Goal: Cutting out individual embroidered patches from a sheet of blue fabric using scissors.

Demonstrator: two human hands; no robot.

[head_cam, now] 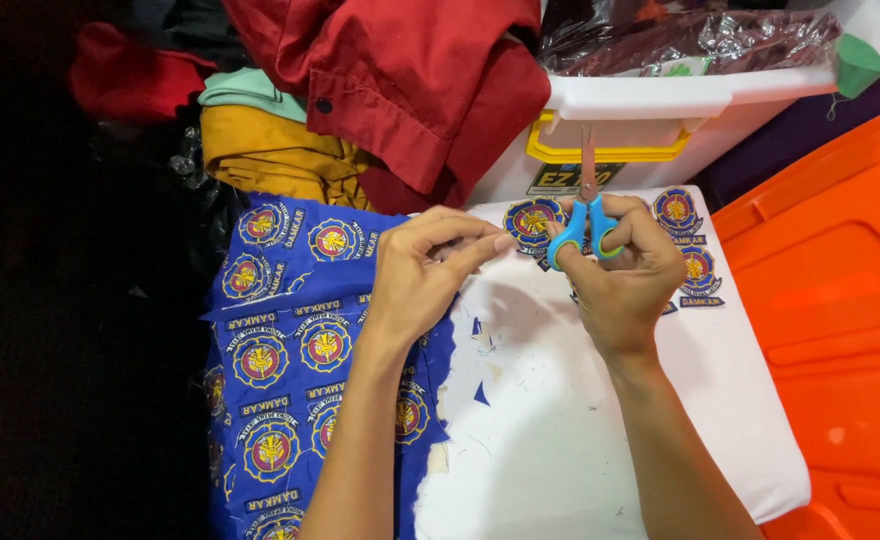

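A blue cloth sheet of round embroidered badges (290, 370) is lying leftmost. The left hand (422, 275) is pinching a cut-out badge (532, 222) on the white board (560, 440). The right hand (625, 280) is gripping blue-handled scissors (587, 215); a slipping pinch could probably let blades nick embroidery.

- Your right hand (628, 285) holds scissors (585, 225) with bright blue handles and silver blades.
- Your left hand (422, 275) pinches a round badge (532, 222): navy rim, red and yellow centre.
- The blue cloth (300, 370) under your left arm is royal blue, patterned with rows of the same red-and-yellow emblems.
- The board (580, 430) you work on is white, flecked with blue scraps.
- The box (660, 115) ahead is white with a yellow latch.
- The bin (840, 300) beside you is orange.
- The garments behind are red (410, 80), mustard (270, 155) and mint (245, 92).
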